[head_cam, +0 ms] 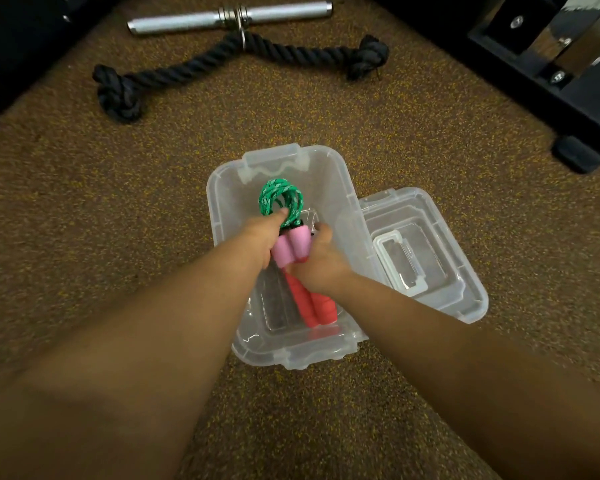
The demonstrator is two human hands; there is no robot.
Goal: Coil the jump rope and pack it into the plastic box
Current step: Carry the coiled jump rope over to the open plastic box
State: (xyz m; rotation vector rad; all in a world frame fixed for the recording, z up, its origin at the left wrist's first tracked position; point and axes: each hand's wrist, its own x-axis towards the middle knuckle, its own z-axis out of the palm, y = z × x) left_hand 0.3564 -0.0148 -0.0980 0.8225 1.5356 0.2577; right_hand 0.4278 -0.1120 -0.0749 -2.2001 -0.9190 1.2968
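Head view, looking down at a speckled brown floor (326,133). At centre frame stands a clear plastic box (222,188), open, with its long axis running from the upper centre toward the lower centre of the frame. The lid (465,292) lies flat on the floor just right of the box, touching or slightly under its right rim. The jump rope (280,199) is bundled into a small green coil (several loops, flecked with white) and sits within the box opening toward its far end; its two handles (317,303), red with pink foam collars, lie side by side and point toward the lower centre of the frame, their ends near the box's near wall. The left hand (260,237) enters from the lower left, its fingers curled round the pink collars from the left, with one fingertip pressed on the coil. The right hand (321,258) enters from the lower right and grips the handles from the right, fingers curled under them and mostly hidden. Whether the rope rests on the box bottom cannot be told. In the upper left of the frame lie a knotted black rope (194,65) and a metal bar (187,20), well apart from the box. Dark machine frames (568,98) occupy the upper corners.
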